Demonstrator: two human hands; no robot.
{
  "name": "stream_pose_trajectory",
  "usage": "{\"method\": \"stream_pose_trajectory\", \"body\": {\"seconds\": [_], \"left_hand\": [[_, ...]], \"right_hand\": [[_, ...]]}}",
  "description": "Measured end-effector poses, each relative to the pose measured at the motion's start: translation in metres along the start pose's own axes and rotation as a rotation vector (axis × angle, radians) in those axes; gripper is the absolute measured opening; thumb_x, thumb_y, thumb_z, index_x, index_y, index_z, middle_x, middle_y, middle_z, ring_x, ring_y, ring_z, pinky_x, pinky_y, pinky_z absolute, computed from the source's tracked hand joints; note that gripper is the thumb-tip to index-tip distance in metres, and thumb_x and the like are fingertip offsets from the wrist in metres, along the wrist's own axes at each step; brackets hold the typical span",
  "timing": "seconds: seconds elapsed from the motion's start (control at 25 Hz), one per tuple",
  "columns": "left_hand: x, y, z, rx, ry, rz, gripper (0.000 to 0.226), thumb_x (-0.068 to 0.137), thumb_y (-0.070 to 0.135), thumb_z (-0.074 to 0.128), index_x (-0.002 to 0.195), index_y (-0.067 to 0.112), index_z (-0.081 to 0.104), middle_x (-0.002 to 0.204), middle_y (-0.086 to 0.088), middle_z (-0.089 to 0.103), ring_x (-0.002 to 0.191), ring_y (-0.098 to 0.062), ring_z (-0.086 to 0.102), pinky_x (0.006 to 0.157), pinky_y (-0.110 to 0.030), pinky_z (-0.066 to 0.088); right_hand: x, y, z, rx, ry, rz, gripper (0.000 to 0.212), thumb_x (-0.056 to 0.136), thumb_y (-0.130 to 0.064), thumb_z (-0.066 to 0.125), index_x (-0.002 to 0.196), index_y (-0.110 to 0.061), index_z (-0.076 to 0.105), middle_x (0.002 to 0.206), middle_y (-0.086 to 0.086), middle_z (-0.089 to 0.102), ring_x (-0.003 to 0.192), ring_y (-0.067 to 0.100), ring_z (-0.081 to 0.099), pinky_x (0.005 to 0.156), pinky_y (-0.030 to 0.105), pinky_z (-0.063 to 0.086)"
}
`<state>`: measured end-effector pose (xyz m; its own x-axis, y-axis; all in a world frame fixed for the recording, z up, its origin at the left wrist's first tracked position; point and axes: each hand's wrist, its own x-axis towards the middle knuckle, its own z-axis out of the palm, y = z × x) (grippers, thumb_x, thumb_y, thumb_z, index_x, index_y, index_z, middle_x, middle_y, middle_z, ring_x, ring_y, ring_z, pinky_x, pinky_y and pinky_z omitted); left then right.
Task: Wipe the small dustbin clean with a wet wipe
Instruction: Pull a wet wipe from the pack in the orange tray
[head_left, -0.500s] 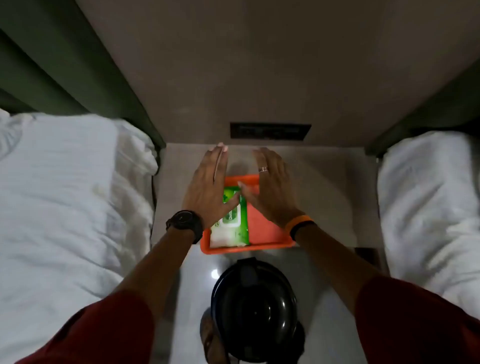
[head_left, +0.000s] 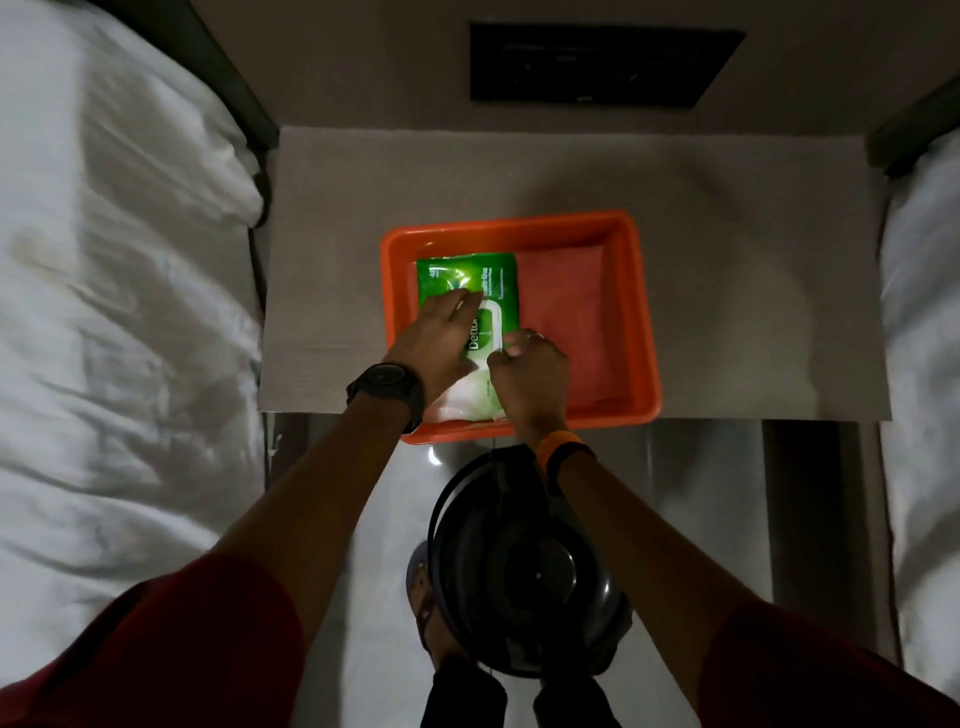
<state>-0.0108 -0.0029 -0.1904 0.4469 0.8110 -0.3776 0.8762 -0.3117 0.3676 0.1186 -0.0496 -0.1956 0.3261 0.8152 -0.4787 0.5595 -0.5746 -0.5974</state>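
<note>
A green wet wipe pack (head_left: 491, 280) lies in the left half of an orange tray (head_left: 519, 222) on the bedside table. My left hand (head_left: 436, 340) lies flat on the pack and holds it down. My right hand (head_left: 530, 374) pinches the white flap at the pack's right edge with fingertips closed. The small black dustbin (head_left: 535, 571) stands on the floor below the tray, between my forearms, seen from above with its lid on.
The grey bedside table (head_left: 727, 270) sits between two beds with white sheets, one on the left (head_left: 104, 312) and one on the right (head_left: 924, 364). A black panel (head_left: 597, 65) is set in the wall behind. My sandalled foot (head_left: 421, 597) is beside the dustbin.
Both hands came down from hovering flat over the tray. The left now presses on the pack and the right has closed on its flap. The view has moved closer.
</note>
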Motion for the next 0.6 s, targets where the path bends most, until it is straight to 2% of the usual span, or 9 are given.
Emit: {"method": "stream_pose_trajectory", "body": {"seconds": [0.2, 0.24, 0.32, 0.4, 0.52, 0.6], "left_hand": [[0.012, -0.008, -0.001, 0.104, -0.048, 0.030, 0.100, 0.079, 0.027, 0.081, 0.155, 0.011, 0.017, 0.153, -0.017, 0.035, 0.137, -0.039, 0.031, 0.113, -0.045, 0.036], [0.013, -0.007, -0.002, 0.105, -0.054, 0.040, 0.101, 0.079, 0.027, 0.081, 0.155, 0.012, 0.017, 0.153, -0.017, 0.035, 0.136, -0.039, 0.032, 0.112, -0.045, 0.036], [0.014, -0.008, -0.006, 0.086, -0.055, 0.050, 0.101, 0.075, 0.027, 0.084, 0.153, 0.012, 0.022, 0.149, -0.015, 0.036, 0.131, -0.039, 0.035, 0.110, -0.047, 0.040], [0.012, -0.011, -0.010, -0.017, -0.038, 0.039, 0.097, 0.069, 0.024, 0.088, 0.146, 0.009, 0.031, 0.142, -0.015, 0.041, 0.125, -0.037, 0.042, 0.106, -0.046, 0.044], [0.004, -0.018, -0.016, -0.267, 0.019, -0.001, 0.088, 0.063, 0.013, 0.091, 0.133, 0.006, 0.037, 0.131, -0.015, 0.049, 0.113, -0.029, 0.052, 0.093, -0.034, 0.048], [-0.004, -0.020, -0.016, -0.349, 0.059, -0.019, 0.088, 0.063, 0.008, 0.091, 0.131, 0.006, 0.036, 0.129, -0.014, 0.051, 0.107, -0.021, 0.053, 0.087, -0.030, 0.048]], "right_hand": [[0.001, 0.000, 0.004, 0.100, 0.040, 0.071, 0.033, 0.077, -0.009, 0.058, 0.106, -0.012, 0.073, 0.113, 0.005, 0.074, 0.107, 0.026, 0.068, 0.074, 0.017, 0.032], [-0.001, -0.002, 0.002, 0.117, 0.028, 0.061, 0.038, 0.074, -0.008, 0.056, 0.109, -0.012, 0.072, 0.115, 0.006, 0.073, 0.109, 0.026, 0.067, 0.075, 0.017, 0.035], [-0.005, -0.005, 0.000, 0.148, -0.027, 0.019, 0.049, 0.069, -0.008, 0.050, 0.114, -0.015, 0.067, 0.125, 0.007, 0.067, 0.116, 0.027, 0.063, 0.090, 0.027, 0.047], [-0.006, -0.004, -0.002, 0.148, -0.095, -0.046, 0.054, 0.068, -0.001, 0.047, 0.116, -0.020, 0.063, 0.133, 0.006, 0.057, 0.116, 0.027, 0.058, 0.100, 0.042, 0.049], [0.005, 0.001, -0.007, 0.158, -0.098, -0.065, 0.055, 0.073, 0.004, 0.051, 0.120, -0.023, 0.062, 0.123, 0.001, 0.059, 0.100, 0.014, 0.057, 0.096, 0.042, 0.053], [0.010, 0.000, -0.006, 0.092, -0.097, -0.078, 0.054, 0.079, -0.012, 0.064, 0.130, -0.028, 0.059, 0.122, -0.001, 0.060, 0.105, 0.016, 0.062, 0.097, 0.039, 0.054]]}}
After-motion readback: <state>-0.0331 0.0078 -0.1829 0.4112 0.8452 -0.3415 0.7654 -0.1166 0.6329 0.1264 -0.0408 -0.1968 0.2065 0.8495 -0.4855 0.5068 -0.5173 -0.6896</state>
